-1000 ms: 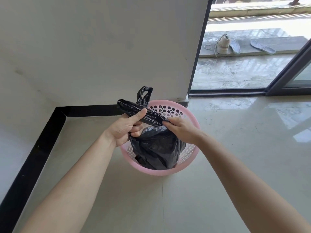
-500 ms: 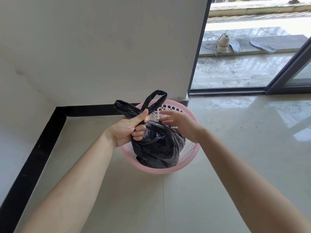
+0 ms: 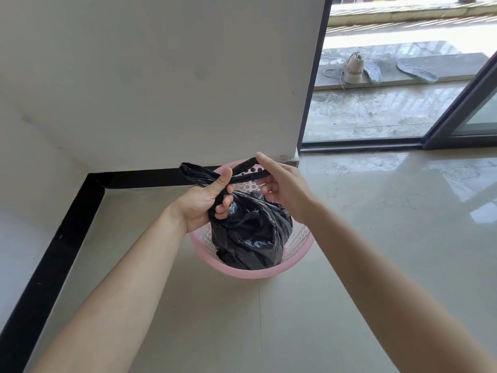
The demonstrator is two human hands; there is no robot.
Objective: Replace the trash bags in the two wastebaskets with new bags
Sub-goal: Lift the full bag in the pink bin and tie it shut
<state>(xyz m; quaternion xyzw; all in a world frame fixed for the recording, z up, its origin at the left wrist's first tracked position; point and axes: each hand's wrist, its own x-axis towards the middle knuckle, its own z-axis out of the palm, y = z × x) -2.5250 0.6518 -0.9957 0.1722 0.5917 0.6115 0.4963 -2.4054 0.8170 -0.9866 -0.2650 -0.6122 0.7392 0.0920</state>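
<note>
Head view: ctr frame, black trash bag (image 3: 250, 232) has its lower part inside the pink wastebasket (image 3: 255, 273), top bulging above the rim. Basket stands on tiled floor (image 3: 376, 238) by the wall corner. Left hand (image 3: 204, 200) is fisted round the gathered bag neck, w/ one twisted handle sticking out toward upper left. Right hand (image 3: 282, 189), just right of it, holds the other handle loop, index finger straight, rest curled. Upper right: shoe (image 3: 353, 67) + insoles (image 3: 415, 71) outside the door.

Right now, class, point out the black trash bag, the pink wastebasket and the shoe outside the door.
black trash bag (image 3: 250, 232), head view, on its bulging body.
pink wastebasket (image 3: 252, 274), head view, on its near rim.
shoe (image 3: 354, 70), head view, on its pale upper.
</note>
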